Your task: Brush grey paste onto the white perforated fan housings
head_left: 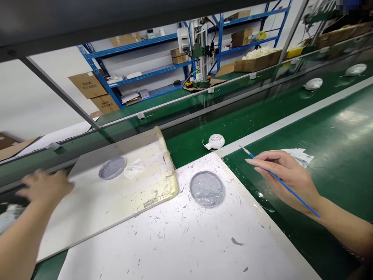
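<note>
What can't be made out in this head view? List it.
Head view:
The tip of the blue-handled tool in the right hand: too small to tell its type.
The left hand: motion blur hides its grip.
The pale object at lower left: cut off by the frame edge and partly hidden by the left forearm.
The white papers: partly hidden by the right hand.
</note>
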`<state>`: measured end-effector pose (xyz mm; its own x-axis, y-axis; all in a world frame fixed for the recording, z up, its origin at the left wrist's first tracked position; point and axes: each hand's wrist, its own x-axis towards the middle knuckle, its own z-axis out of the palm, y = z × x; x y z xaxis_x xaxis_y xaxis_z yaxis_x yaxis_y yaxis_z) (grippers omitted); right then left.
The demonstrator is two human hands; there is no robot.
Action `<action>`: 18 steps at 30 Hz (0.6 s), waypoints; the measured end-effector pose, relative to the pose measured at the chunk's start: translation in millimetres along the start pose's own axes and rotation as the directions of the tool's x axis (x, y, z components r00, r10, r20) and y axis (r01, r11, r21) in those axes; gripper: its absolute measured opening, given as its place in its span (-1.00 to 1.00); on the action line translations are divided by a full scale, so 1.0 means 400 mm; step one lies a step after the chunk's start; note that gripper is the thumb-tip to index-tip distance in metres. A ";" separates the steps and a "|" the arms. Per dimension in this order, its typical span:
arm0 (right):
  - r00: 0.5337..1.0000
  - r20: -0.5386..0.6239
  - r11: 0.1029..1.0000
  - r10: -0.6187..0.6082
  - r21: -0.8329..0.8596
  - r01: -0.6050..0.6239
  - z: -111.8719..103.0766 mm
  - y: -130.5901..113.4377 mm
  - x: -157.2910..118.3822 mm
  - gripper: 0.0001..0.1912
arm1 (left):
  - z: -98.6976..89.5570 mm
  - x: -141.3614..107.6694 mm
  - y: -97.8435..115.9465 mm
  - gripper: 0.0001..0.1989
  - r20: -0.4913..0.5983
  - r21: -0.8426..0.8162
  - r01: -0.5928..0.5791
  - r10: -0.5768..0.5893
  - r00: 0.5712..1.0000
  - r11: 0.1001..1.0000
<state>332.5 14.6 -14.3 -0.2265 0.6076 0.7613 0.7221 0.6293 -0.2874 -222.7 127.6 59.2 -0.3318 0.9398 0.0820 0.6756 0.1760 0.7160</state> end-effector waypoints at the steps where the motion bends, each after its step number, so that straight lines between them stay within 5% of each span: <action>1: 0.999 0.011 0.998 0.038 0.046 -0.038 -0.003 -0.002 -0.001 -0.50 | 0.060 -0.001 0.064 -0.44 -0.049 0.126 -0.026 0.032 0.998 0.992; 3: 0.989 0.049 0.977 0.138 0.158 -0.144 -0.004 -0.009 0.001 -0.59 | 0.212 -0.011 0.203 -0.48 0.017 0.286 -0.105 0.104 0.994 0.952; 5: 0.959 0.105 0.929 0.262 0.244 -0.280 0.000 -0.016 0.009 -0.72 | 0.386 -0.033 0.338 -0.46 0.193 0.316 -0.228 0.173 0.966 0.921; 8: 0.878 0.217 0.829 0.428 0.293 -0.476 0.012 -0.030 0.025 -0.89 | 0.626 -0.085 0.500 -0.28 0.440 0.315 -0.403 0.243 0.864 0.859; 10: 0.839 0.281 0.788 0.466 0.299 -0.538 0.021 -0.039 0.034 -0.87 | 0.739 -0.121 0.571 -0.20 0.540 0.344 -0.452 0.221 0.812 0.823; 13: 0.832 0.354 0.798 0.427 0.286 -0.530 0.032 -0.046 0.042 -0.83 | 0.817 -0.152 0.621 -0.22 0.648 0.371 -0.514 0.181 0.740 0.773; 18: 0.865 0.421 0.876 0.273 0.262 -0.404 0.053 -0.046 0.049 -0.78 | 0.795 -0.169 0.615 -0.33 0.665 0.422 -0.611 0.230 0.711 0.669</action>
<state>301.0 25.3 -6.5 -0.2737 0.9015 0.3353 0.5531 0.4328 -0.7119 175.4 200.4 9.5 0.3573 0.9032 -0.2377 0.9329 -0.3331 0.1366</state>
